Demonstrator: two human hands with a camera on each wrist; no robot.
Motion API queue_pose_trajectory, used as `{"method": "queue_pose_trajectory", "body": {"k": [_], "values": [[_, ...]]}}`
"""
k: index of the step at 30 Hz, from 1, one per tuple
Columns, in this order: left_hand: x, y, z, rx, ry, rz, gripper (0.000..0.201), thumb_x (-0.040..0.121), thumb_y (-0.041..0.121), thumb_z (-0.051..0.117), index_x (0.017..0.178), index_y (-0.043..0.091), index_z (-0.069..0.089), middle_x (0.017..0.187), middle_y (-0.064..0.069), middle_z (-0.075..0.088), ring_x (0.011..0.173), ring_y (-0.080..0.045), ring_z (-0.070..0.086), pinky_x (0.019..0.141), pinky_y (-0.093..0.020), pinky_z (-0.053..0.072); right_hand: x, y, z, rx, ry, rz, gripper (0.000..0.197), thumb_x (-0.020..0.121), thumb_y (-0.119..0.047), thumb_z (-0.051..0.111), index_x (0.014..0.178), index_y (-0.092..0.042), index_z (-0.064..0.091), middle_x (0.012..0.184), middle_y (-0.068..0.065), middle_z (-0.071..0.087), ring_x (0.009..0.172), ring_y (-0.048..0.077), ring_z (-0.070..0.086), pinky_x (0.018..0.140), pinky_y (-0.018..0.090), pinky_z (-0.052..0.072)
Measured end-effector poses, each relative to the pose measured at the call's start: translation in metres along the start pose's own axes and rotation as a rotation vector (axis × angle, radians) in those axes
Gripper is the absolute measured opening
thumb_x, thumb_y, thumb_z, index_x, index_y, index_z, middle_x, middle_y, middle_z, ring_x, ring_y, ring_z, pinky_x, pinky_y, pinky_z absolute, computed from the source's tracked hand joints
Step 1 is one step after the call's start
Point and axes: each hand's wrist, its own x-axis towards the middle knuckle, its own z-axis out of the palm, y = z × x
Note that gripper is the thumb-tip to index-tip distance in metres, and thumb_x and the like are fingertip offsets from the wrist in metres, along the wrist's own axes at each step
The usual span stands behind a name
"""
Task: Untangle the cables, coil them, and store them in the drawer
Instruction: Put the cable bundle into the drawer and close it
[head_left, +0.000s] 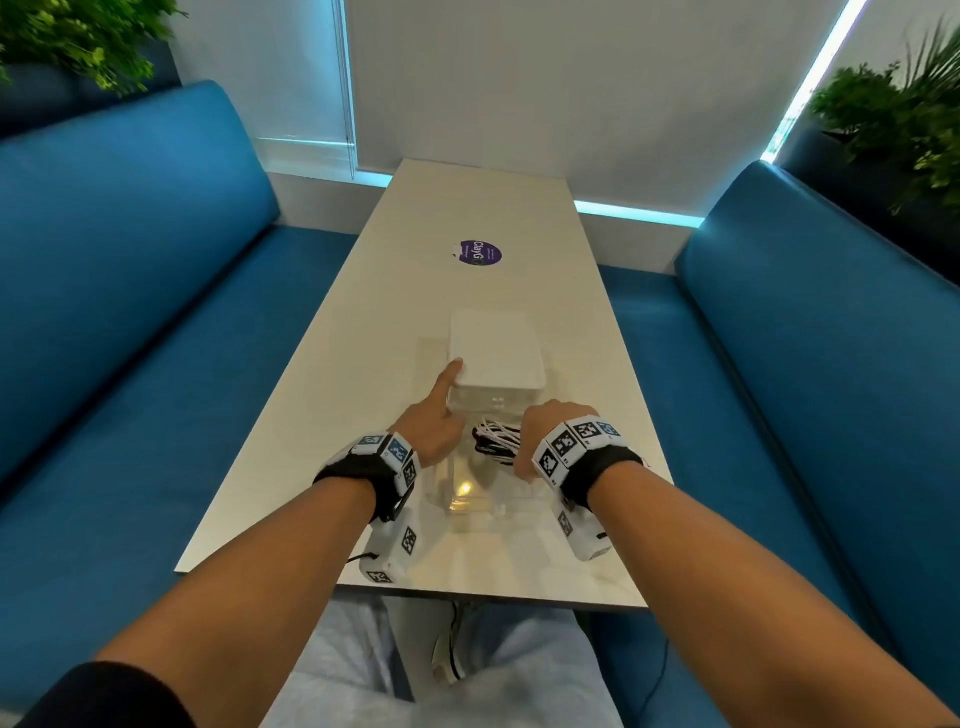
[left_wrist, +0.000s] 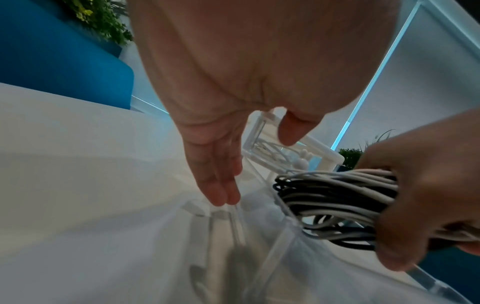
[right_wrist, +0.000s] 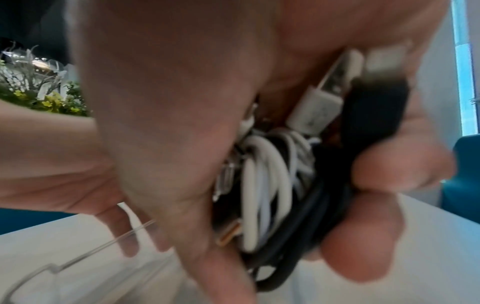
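1. From the head view, a white table (head_left: 363, 291) runs between two blue sofas (head_left: 130, 270). On it stands a small white drawer unit (head_left: 496, 353) whose clear drawer (head_left: 470, 499) is pulled out toward the person. Further up the table lies a round purple sticker (head_left: 480, 253) reading "ClayG". The left hand (head_left: 434, 421) stretches its forefinger to the unit's top corner. The right hand (head_left: 545, 436) holds a coiled bundle of black and white cables (head_left: 496, 441) over the open drawer.
2. From the left wrist, the left hand (left_wrist: 233, 102) has straight, relaxed fingers (left_wrist: 218, 185) and holds nothing. Beside it the right hand (left_wrist: 426, 195) is wrapped round the bundle (left_wrist: 335, 203), just above the drawer's clear wall (left_wrist: 275, 257).
3. From the right wrist, blurred, the right hand's fingers (right_wrist: 389, 172) and thumb curl tight round the cables (right_wrist: 270, 185); white and black USB plugs (right_wrist: 317, 107) stick out. No writing is readable here.
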Motion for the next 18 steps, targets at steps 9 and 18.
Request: {"method": "queue_pose_trajectory", "body": {"k": [9,18], "values": [[0.008,-0.007,0.021,0.131,0.182,0.069,0.086,0.089,0.046,0.067,0.151,0.037,0.008,0.113,-0.011,0.064,0.101,-0.030,0.063,0.083,-0.038,0.050,0.004,-0.037,0.003,-0.047,0.051,0.064,0.025,0.094,-0.028,0.048,0.070,-0.022,0.051,0.069,-0.003,0.053,0.072,0.019,0.058,0.066,0.026,0.045],[0.014,-0.004,0.025,0.288,0.270,0.061,0.094,0.076,0.036,0.082,0.145,0.030,0.019,0.122,-0.012,0.048,0.097,-0.034,0.059,0.078,-0.046,0.055,0.013,-0.029,0.020,0.303,-0.086,0.070,0.031,0.083,-0.047,0.054,0.066,-0.020,0.054,0.066,0.001,0.060,0.058,0.017,0.056,0.053,0.026,0.043]]}}
